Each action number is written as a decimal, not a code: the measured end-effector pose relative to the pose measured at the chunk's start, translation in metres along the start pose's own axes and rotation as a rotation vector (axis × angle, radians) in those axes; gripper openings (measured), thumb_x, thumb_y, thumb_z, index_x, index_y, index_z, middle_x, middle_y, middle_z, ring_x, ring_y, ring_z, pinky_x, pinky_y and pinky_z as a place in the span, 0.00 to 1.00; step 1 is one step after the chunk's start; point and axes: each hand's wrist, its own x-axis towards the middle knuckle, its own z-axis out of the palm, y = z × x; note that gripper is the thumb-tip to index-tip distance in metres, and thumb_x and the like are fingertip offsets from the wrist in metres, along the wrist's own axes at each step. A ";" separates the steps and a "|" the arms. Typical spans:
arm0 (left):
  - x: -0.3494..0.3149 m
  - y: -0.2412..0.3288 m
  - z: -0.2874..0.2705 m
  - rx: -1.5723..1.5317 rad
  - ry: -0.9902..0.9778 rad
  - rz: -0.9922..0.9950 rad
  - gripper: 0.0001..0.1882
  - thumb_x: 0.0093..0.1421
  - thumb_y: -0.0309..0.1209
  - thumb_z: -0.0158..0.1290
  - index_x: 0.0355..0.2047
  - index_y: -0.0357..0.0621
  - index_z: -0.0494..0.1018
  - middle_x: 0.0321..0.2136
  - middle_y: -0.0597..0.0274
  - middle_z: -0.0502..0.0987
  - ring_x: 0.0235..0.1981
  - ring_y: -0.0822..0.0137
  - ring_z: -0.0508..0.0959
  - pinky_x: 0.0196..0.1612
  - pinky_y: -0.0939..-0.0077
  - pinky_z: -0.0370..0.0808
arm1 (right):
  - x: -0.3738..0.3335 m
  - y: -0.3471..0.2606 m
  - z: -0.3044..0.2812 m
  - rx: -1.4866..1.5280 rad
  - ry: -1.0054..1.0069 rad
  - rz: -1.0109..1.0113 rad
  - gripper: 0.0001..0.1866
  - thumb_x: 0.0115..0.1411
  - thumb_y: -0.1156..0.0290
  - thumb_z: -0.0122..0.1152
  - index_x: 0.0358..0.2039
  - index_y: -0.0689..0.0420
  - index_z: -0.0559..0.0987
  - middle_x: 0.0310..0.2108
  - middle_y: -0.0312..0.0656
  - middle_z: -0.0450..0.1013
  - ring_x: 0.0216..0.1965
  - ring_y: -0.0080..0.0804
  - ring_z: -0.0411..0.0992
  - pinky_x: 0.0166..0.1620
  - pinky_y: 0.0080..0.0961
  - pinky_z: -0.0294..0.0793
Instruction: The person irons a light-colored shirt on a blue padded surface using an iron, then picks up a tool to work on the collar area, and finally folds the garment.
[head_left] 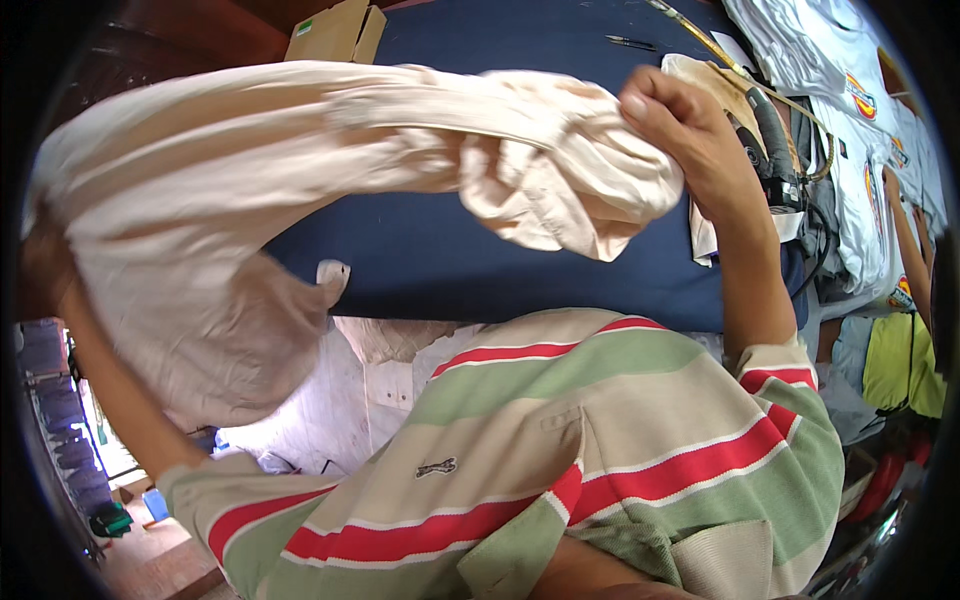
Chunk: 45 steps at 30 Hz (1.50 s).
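A cream shirt [390,130] stretches through the air above a navy-covered table [480,270], held up between both my hands. At its bunched right end, my right hand [690,130] is closed, with the thumb pressing on the fabric. My left hand [45,260], dark and partly smeared at the far left rim, grips the other end; its fingers are hard to make out. The left part of the shirt hangs past the table's near edge, blurred by motion. A small loose flap of it [333,280] dangles over that edge.
An iron with a dark handle [770,135] and a cord stands at the table's right, beside tan cloth. Light blue printed T-shirts [860,170] are stacked further right, where another person's arm [905,235] reaches. A cardboard box [335,32] and dark pens [630,43] lie at the back.
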 end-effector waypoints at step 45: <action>-0.074 0.572 0.108 -1.149 -0.366 -0.504 0.19 0.52 0.37 0.58 0.42 0.41 0.70 0.40 0.54 0.74 0.42 0.52 0.73 0.47 0.62 0.69 | 0.055 0.232 -0.037 -0.825 -0.041 0.199 0.08 0.52 0.75 0.58 0.35 0.58 0.77 0.38 0.43 0.73 0.41 0.40 0.71 0.43 0.31 0.70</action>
